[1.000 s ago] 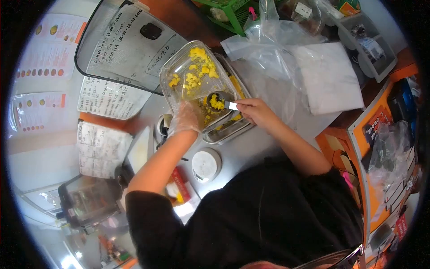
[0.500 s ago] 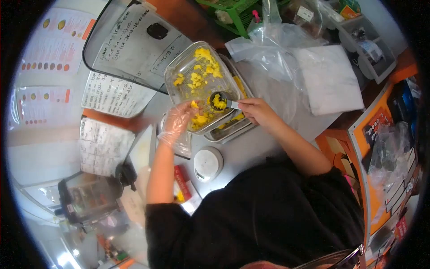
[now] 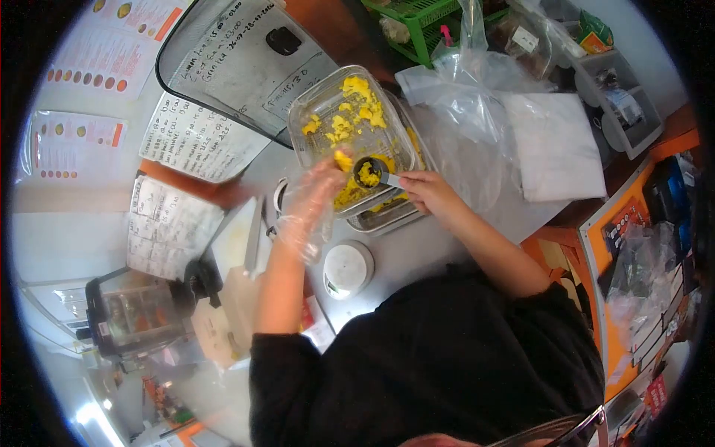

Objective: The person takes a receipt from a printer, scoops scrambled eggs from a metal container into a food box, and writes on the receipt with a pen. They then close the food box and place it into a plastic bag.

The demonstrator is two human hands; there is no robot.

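Note:
My left hand [image 3: 316,195], in a clear plastic glove and slightly blurred, pinches a lump of yellow crumbly food [image 3: 343,160] above the near left side of a shiny rectangular tray [image 3: 316,100]. My right hand [image 3: 428,191] is closed round the handle of a measuring cup [image 3: 390,179]. The cup's dark round bowl, partly filled with yellow crumbs, is held over the tray, just right of my left fingers. More yellow pieces [image 3: 357,88] lie scattered in the tray. It rests on a second tray [image 3: 383,221], which also shows some yellow.
A round white kitchen scale [image 3: 348,268] stands close to my body. Clear plastic bags [image 3: 465,127] and a white folded stack [image 3: 557,149] lie to the right. A knife [image 3: 255,237] is on the left. A transparent lid with handwriting [image 3: 242,71] leans behind the trays.
My left hand has risen slightly with a yellow lump now showing at its fingertips. The measuring cup stays over the tray in my right hand. The whole view has shifted a little.

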